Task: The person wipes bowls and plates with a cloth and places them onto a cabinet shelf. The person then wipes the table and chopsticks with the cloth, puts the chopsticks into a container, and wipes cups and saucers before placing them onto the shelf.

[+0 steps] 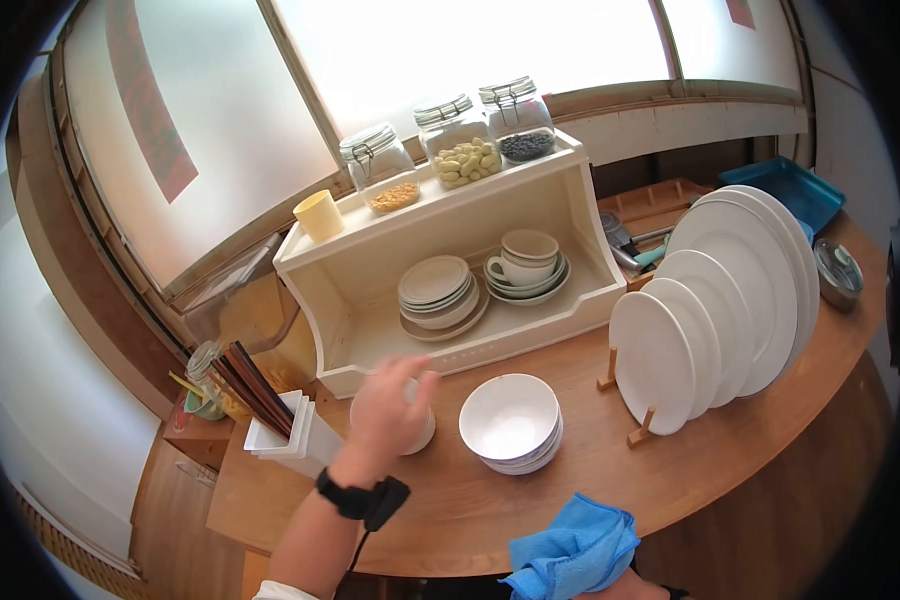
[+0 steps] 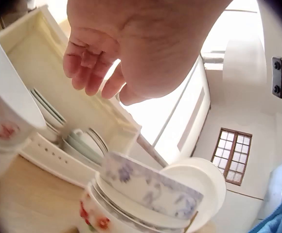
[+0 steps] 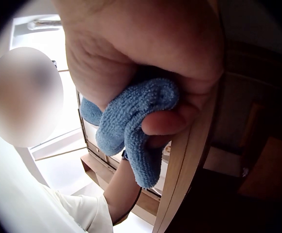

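My left hand (image 1: pixel 388 405) is over a white bowl (image 1: pixel 422 436) at the front left of the shelf and hides most of it. In the left wrist view the left hand (image 2: pixel 136 53) has loosely bent fingers with nothing between them, and a white bowl with a red motif (image 2: pixel 7 130) stands below at the left edge. To the right of that hand is a stack of white bowls (image 1: pixel 510 420), with blue and red flower patterns on their sides. My right hand (image 3: pixel 175 82) grips a crumpled blue cloth (image 1: pixel 575 545) by the table's front edge.
Behind stands a cream shelf (image 1: pixel 355 300) with stacked dishes inside, three glass jars and a yellow cup (image 1: pixel 319 214) on top. White plates (image 1: pixel 660 355) fill a wooden rack at right. White containers (image 1: pixel 305 440) with chopsticks (image 1: pixel 255 390) stand at left on the wooden table (image 1: pixel 430 510).
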### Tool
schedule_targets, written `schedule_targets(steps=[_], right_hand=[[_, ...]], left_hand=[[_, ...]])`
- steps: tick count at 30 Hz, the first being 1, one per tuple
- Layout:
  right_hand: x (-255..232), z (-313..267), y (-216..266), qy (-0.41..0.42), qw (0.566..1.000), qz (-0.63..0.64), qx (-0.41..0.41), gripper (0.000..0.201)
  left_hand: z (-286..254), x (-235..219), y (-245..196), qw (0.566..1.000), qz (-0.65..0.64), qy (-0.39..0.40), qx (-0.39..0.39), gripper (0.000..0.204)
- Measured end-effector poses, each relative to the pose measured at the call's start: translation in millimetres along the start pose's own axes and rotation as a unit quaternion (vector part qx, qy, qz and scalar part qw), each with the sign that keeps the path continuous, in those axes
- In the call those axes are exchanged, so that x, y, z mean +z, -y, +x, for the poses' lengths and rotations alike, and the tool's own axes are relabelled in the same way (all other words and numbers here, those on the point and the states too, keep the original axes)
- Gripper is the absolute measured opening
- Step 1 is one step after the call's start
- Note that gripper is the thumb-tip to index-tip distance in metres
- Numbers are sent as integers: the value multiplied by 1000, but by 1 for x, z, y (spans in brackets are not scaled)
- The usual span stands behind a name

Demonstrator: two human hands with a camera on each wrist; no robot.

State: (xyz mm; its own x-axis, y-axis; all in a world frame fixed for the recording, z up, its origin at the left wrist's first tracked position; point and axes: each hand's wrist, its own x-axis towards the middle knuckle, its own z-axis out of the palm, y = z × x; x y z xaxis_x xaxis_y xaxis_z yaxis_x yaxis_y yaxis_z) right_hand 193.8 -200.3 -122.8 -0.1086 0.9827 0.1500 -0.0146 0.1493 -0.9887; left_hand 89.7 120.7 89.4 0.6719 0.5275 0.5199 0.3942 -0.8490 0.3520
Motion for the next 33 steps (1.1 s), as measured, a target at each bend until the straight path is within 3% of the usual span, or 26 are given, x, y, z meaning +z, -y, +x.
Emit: schedule_targets(steps=[4,6,7,9,12,15,17,28,31,33], right_hand=[[-7,-21,-23,26,999,34,-16,61],[-10,-18,-21,43,998,49,-25,62],[-14,-13,-18,50,997,55,-28,63],[-15,-17,-21,63,995,66,-35,64],[-19,-3,-5,72,993,77,-45,65],[-7,2,5,79,992,82,-51,66],[25,5,19,-110,993,-1,-37,55],[57,32,38,-49,982,171,-67,52],[59,38,43,-35,972,217,-79,51],[61,41,42,-27,964,249,-83,50]], left_hand=[[-14,-17,59,989,120,-82,20,33],[-24,-11,81,982,175,-41,-62,35],[-25,-10,87,981,176,-42,-62,35],[-24,-7,94,965,217,41,-143,32],[-17,-10,111,966,191,99,-144,29],[-20,-15,102,975,190,50,-102,24],[-22,-24,87,980,178,27,-85,21],[-29,-29,80,967,231,35,-98,18],[-34,-34,66,968,241,-6,-67,15],[-45,-44,41,980,149,-127,17,12]])
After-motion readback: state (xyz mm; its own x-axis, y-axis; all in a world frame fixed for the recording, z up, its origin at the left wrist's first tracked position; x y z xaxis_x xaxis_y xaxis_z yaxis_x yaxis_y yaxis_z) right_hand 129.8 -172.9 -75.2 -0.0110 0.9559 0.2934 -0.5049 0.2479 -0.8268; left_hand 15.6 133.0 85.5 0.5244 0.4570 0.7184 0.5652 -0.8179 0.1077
